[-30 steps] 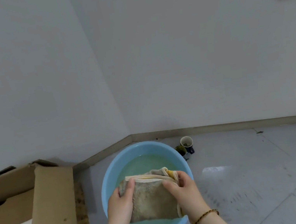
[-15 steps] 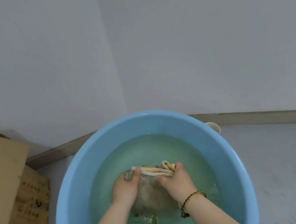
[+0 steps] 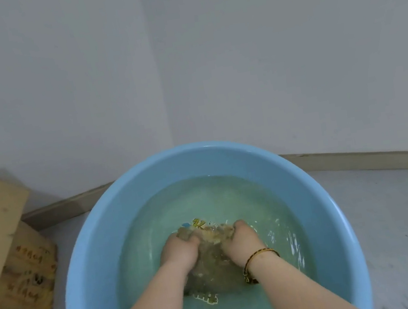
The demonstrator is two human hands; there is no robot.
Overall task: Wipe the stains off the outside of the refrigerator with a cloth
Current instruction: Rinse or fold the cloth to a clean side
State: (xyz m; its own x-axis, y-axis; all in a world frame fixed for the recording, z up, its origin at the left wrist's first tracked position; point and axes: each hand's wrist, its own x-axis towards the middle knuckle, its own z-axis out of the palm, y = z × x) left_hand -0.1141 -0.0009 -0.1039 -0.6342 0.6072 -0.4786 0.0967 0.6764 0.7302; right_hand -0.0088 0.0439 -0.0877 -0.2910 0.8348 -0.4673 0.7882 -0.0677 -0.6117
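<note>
A brownish cloth lies under the water in a light blue basin on the floor. My left hand grips the cloth's left side and my right hand grips its right side, both wet to the wrist. A beaded bracelet circles my right wrist. The water ripples to the right of my hands. A printed picture shows on the basin's bottom around the cloth. No refrigerator is in view.
A cardboard box stands at the left, close to the basin. White walls meet in a corner behind the basin, with a baseboard along the grey floor.
Both hands pushed the cloth from above the basin down into the water, and it is now fully submerged. My head came lower and closer to the basin.
</note>
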